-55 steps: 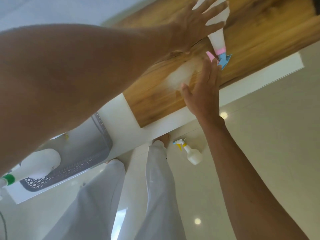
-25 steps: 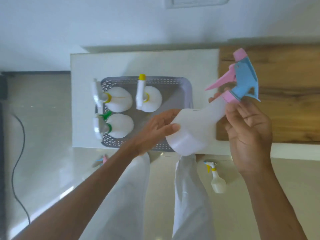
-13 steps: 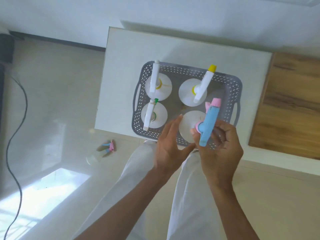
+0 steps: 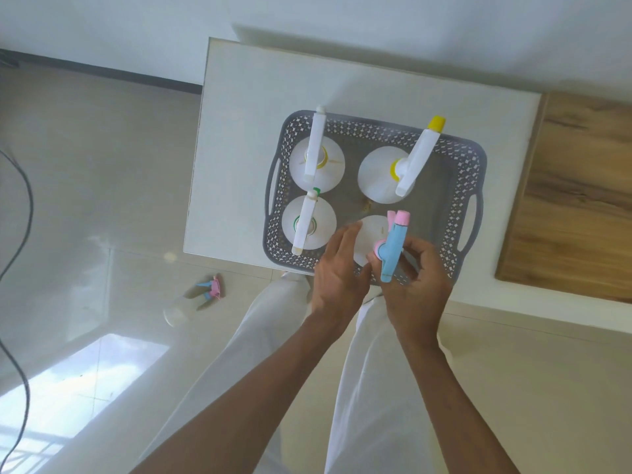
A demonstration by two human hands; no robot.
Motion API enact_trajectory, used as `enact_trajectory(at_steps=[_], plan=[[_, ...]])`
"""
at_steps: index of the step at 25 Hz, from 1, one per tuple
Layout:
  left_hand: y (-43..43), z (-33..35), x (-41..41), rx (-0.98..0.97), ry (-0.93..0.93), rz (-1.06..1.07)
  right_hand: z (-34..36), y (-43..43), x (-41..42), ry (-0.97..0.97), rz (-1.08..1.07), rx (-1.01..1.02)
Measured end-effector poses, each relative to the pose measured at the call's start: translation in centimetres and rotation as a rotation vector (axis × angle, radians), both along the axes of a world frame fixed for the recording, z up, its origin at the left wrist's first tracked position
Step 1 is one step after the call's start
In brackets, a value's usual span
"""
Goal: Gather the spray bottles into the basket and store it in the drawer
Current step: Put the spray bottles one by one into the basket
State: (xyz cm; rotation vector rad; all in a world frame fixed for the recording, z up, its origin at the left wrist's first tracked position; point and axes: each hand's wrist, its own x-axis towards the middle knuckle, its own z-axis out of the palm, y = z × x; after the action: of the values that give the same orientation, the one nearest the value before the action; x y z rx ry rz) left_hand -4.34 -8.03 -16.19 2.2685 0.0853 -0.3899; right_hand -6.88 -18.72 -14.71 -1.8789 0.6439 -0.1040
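Note:
A grey perforated basket sits on the white cabinet top. Three white spray bottles stand upright in it: one with a yellow collar at the back left, one with a yellow nozzle at the back right, one with a green collar at the front left. A fourth bottle with a blue and pink trigger head stands in the front right corner. My right hand grips its neck and head. My left hand rests against its body with fingers spread.
Another spray bottle with a blue and pink head lies on the tiled floor to the left. A wooden board covers the counter on the right. A black cable runs along the far left floor. My white trousers are below the cabinet edge.
The blue and pink bottle was lifted off the wooden board with both hands, carried left and lowered upright into the basket's front right corner. The hands have barely moved in the last half second.

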Motion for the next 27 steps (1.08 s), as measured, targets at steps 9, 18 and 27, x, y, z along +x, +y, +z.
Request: enact_trajectory(at_steps=[9, 18, 27], plan=[[1.3, 0.7, 0.2, -0.02, 0.057, -0.093, -0.5, 0.3, -0.4, 0.023, -0.015, -0.092], [15.5, 7.5, -8.0, -0.204, 0.097, -0.146, 2.3, 3.2, -7.3, -0.064, -0.178, -0.242], [37.9, -1.2, -17.5, 0.284, 0.092, 0.486, -0.3, 12.6, -14.7, -0.16, 0.124, -0.145]])
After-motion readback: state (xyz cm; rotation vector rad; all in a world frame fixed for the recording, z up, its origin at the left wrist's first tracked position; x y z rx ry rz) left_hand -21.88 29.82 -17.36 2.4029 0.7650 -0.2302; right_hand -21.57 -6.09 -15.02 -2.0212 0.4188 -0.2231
